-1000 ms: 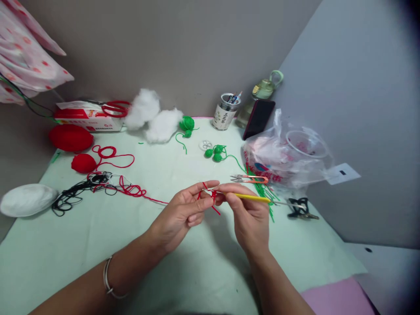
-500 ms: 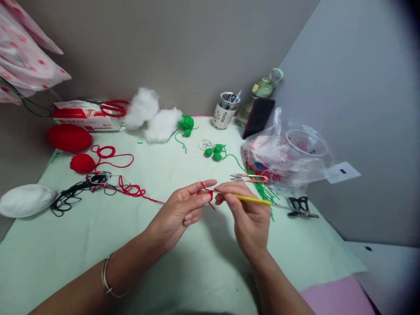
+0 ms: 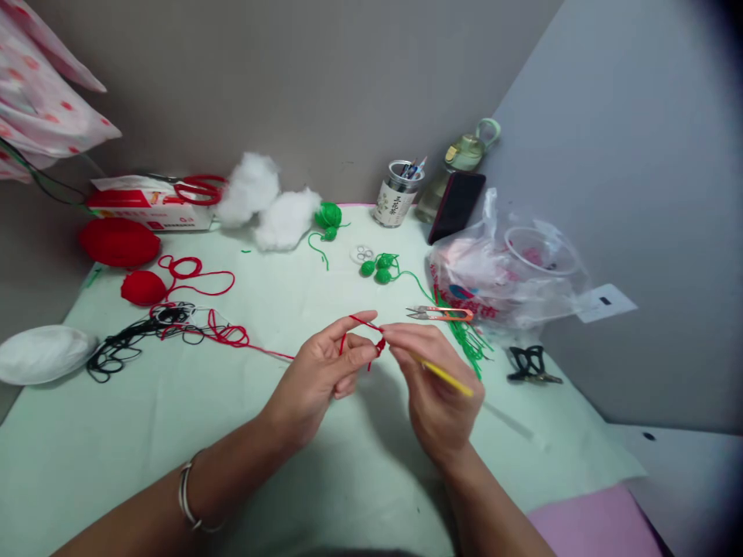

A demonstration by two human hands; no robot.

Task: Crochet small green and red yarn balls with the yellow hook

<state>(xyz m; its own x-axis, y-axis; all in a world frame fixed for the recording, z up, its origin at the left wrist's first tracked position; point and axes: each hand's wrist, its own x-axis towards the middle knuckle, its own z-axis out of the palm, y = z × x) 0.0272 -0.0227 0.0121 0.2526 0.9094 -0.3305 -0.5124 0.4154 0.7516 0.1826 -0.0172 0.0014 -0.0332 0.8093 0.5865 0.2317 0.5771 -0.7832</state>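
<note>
My left hand (image 3: pixel 328 363) pinches a small piece of red crochet (image 3: pixel 381 346) between thumb and fingers. Red yarn (image 3: pixel 364 322) runs over its raised index finger, and a short tail hangs below the piece. The working strand trails left across the table to a red yarn ball (image 3: pixel 143 288). My right hand (image 3: pixel 438 379) is closed around a crochet hook with a yellow handle (image 3: pixel 446 377), held like a pencil. The hook's tip is at the red piece, mostly hidden by my fingers.
Thread snips (image 3: pixel 441 313) lie just beyond my right hand, near green yarn strands (image 3: pixel 469 340) and green crocheted balls (image 3: pixel 383 268). A plastic bag (image 3: pixel 493 271), phone (image 3: pixel 458 207) and pen can (image 3: pixel 396 197) stand behind. White stuffing (image 3: pixel 287 220), black yarn (image 3: pixel 131 333) and a tissue box (image 3: pixel 151 207) are leftward.
The hook's handle has tilted, its back end swinging down toward me. The red strand now stretches taut from the left index finger to the hook area. My left hand has barely moved.
</note>
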